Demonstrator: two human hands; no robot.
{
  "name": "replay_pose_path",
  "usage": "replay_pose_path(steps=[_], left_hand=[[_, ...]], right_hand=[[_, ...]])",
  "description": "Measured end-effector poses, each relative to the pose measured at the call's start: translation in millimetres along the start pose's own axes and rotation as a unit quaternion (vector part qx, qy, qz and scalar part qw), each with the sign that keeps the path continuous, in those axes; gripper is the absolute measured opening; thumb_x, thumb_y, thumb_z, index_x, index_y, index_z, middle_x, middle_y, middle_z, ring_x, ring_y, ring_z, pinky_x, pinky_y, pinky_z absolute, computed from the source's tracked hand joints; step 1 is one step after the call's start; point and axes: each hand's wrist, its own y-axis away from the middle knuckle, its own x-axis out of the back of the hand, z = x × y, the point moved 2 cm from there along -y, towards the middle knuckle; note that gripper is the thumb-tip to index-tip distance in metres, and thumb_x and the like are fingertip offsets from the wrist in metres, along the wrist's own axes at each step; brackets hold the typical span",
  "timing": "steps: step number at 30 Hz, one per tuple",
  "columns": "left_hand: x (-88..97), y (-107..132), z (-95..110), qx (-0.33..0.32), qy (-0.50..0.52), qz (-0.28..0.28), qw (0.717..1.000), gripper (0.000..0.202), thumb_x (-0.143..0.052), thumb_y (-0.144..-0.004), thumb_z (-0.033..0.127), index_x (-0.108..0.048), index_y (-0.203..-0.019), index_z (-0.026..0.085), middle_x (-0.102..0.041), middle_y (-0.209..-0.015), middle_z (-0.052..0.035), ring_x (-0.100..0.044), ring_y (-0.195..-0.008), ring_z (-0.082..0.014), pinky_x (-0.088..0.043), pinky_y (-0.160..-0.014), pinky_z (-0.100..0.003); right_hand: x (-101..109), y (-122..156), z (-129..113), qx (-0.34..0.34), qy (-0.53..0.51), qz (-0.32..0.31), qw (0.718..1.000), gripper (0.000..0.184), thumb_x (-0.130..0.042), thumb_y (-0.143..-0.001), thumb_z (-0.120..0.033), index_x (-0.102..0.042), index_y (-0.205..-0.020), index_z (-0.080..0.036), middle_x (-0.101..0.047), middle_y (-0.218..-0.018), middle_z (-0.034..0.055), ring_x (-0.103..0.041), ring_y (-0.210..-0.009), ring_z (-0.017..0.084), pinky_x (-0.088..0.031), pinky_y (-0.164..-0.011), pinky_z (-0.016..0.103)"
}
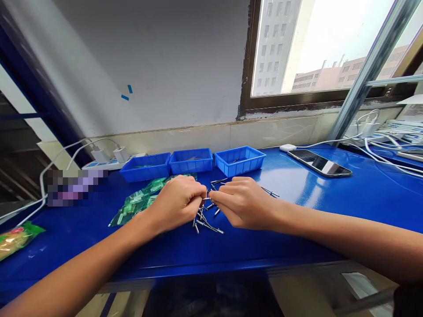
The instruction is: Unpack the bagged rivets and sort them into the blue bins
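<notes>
My left hand (178, 201) and my right hand (243, 201) meet knuckle to knuckle over the blue table (297, 207), both with fingers curled in a pinch. Between their fingertips they hold a small metal pin (207, 199). Under and between the hands lies a loose pile of several thin metal pins (206, 222). A clear bag of small green parts (139, 201) lies just left of my left hand.
Three blue plastic trays (191, 160) stand in a row behind the hands. A phone (319, 163) lies at the right with white cables and chargers beyond. A power strip with plugs (105, 160) sits at the back left. A snack packet (16, 237) lies at the far left.
</notes>
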Motion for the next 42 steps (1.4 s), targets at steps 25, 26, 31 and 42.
replay_pose_path(steps=[25,26,31,42], left_hand=[[-1.9,-0.8,-0.7,-0.004,-0.012,-0.005,1.0,0.022,-0.038,-0.069,0.006,-0.052,-0.054,0.016,-0.055,-0.052,0.0002,-0.046,-0.055,-0.0125,-0.032,-0.059,-0.026],[-1.8,-0.8,-0.6,-0.005,-0.012,-0.006,1.0,0.022,-0.038,-0.069,0.006,-0.052,-0.054,0.016,-0.055,-0.053,0.0002,-0.046,-0.056,-0.0126,-0.032,-0.059,-0.026],[-1.7,-0.5,-0.4,-0.015,-0.009,-0.01,1.0,0.024,-0.037,-0.068,0.006,-0.052,-0.053,0.016,-0.056,-0.052,0.0001,-0.047,-0.056,-0.0128,-0.033,-0.059,-0.026],[2.2,0.3,-3.5,0.041,0.02,0.034,0.998,0.02,-0.041,-0.073,0.01,-0.058,-0.067,0.017,-0.062,-0.064,0.0011,-0.053,-0.061,-0.0123,-0.037,-0.061,-0.026]], right_hand=[[2.1,0.3,-4.9,-0.008,-0.004,-0.029,1.0,0.019,-0.041,-0.079,-0.011,-0.051,-0.064,-0.016,-0.053,-0.051,-0.0003,-0.041,-0.045,0.009,-0.022,-0.05,0.028],[2.0,0.4,-4.9,-0.008,-0.003,-0.03,1.0,0.019,-0.041,-0.079,-0.011,-0.052,-0.064,-0.016,-0.053,-0.052,-0.0001,-0.041,-0.045,0.01,-0.022,-0.05,0.028],[1.8,0.6,-4.7,-0.008,0.0,-0.036,0.999,0.02,-0.04,-0.079,-0.01,-0.053,-0.065,-0.016,-0.054,-0.053,0.0002,-0.041,-0.044,0.01,-0.023,-0.049,0.028],[1.0,-0.9,0.6,-0.08,-0.012,-0.05,0.996,0.019,-0.04,-0.082,-0.015,-0.054,-0.069,-0.015,-0.062,-0.063,0.0031,-0.05,-0.053,0.01,-0.024,-0.053,0.027]])
